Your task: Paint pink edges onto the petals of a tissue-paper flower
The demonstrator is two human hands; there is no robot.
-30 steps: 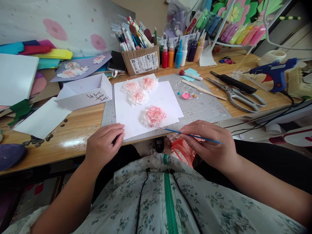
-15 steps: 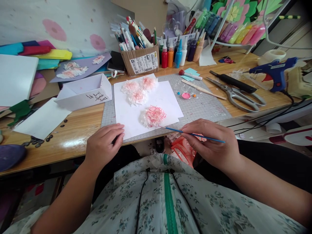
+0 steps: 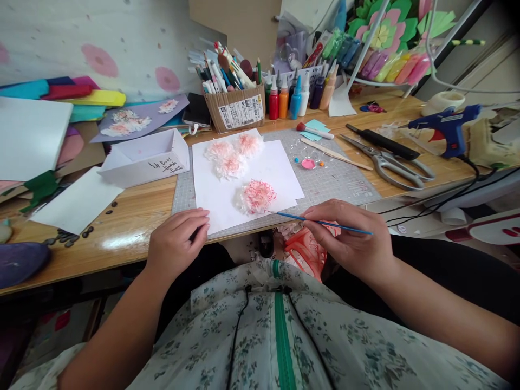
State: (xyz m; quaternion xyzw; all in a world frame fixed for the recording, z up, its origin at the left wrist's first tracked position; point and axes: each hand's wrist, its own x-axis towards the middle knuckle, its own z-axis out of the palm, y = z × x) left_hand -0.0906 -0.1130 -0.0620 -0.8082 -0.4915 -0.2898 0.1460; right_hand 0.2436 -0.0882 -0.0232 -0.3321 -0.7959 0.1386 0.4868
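My right hand point(image 3: 351, 235) pinches a thin blue paintbrush point(image 3: 325, 222). Its tip reaches the lower right edge of a ruffled paper flower point(image 3: 260, 196), white with red-pink petal edges. That flower lies on white paper point(image 3: 284, 162). My left hand point(image 3: 179, 238) rests at the paper's lower left corner, fingers stretched together, thumb apart, holding nothing. Three paler pink-and-white flowers point(image 3: 231, 162) sit clustered on the paper behind. To the right, on the grey cutting mat point(image 3: 345, 181), there is a blob of pink paint point(image 3: 308, 164) between small blue and orange dots.
Scissors point(image 3: 390, 162), a wooden stick point(image 3: 335, 154), a makeup brush point(image 3: 317, 130) and a blue glue gun point(image 3: 447, 124) lie to the right. Behind stand paint bottles point(image 3: 295, 100) and a cardboard box point(image 3: 238, 111) of pens. A white box point(image 3: 146, 157) and black pebbles point(image 3: 67, 236) are leftward.
The view has shifted slightly, so the tabletop sits a little differently in the picture. The paintbrush tip stays at the front flower's lower edge, and my left hand remains at the paper's corner.
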